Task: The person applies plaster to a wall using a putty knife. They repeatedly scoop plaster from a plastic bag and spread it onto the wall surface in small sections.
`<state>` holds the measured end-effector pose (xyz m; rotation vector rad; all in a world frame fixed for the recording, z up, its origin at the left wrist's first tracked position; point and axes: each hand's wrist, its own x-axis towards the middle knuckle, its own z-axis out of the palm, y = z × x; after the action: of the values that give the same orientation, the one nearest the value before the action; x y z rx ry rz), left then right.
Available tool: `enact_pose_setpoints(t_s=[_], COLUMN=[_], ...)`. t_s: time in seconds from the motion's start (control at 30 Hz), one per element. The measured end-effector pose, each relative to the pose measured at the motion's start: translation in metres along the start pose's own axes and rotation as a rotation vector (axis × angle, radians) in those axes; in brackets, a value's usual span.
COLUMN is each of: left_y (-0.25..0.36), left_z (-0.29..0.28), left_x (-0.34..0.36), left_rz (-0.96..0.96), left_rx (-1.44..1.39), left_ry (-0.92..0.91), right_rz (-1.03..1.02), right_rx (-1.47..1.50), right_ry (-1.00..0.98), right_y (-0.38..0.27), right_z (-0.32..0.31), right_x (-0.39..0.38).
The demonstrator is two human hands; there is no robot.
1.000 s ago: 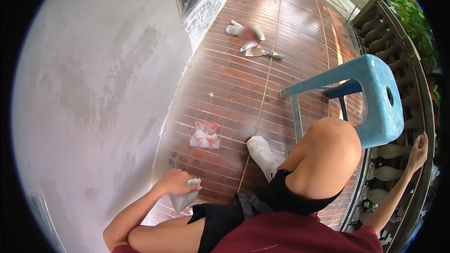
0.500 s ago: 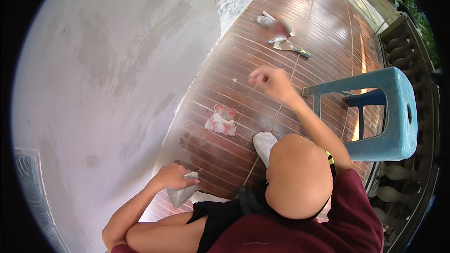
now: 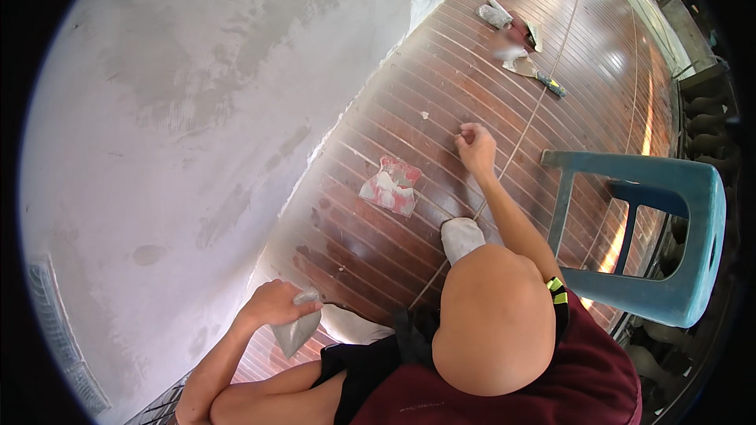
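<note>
My left hand is closed around the gathered neck of a clear plastic bag of pale grey material, low beside the wall. Above the tiled floor, my right hand is raised with its fingers curled together. Whatever they may hold is hidden or too small to make out. Between the hands and the wall lies a flat red-and-white scrap smeared with pale paste. Farther off, a putty knife with a black-and-yellow handle rests on the floor near a greyish-white bundle and a whitish flat piece.
A plastered wall with darker grey patches runs along the left. To the right stands a blue plastic stool, with a balustrade behind it. My white-covered foot is on the brown ribbed tiles.
The view has shifted, so the floor objects appear farther right. My right hand, blurred before, now shows more sharply with its fingers curled. My left hand keeps its hold on the bag.
</note>
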<state>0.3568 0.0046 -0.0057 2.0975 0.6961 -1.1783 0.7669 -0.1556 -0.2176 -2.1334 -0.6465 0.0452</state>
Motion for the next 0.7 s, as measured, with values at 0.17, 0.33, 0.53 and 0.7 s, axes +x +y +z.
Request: enact_pose_setpoints(t_s=[0.17,0.33,0.53,0.7], left_y=[0.012,0.017,0.015,0.01], left_z=[-0.011,-0.019,-0.019,-0.015], left_x=[0.0,0.0,0.0,0.005], left_rz=[-0.02,-0.048,-0.068,-0.015], left_rx=[0.016,0.052,-0.001,0.02], left_ry=[0.015,0.0,0.006,0.004], right_rz=[0.14,-0.076,-0.053,-0.021], right_rx=[-0.035,-0.076,0.078,0.156], right_ry=[-0.02,0.123,0.166,-0.196], right_y=[0.019,0.019,0.027,0.01], right_z=[-0.013,-0.008,-0.017,-0.004], right_x=[-0.004,-0.02,-0.025,-0.033])
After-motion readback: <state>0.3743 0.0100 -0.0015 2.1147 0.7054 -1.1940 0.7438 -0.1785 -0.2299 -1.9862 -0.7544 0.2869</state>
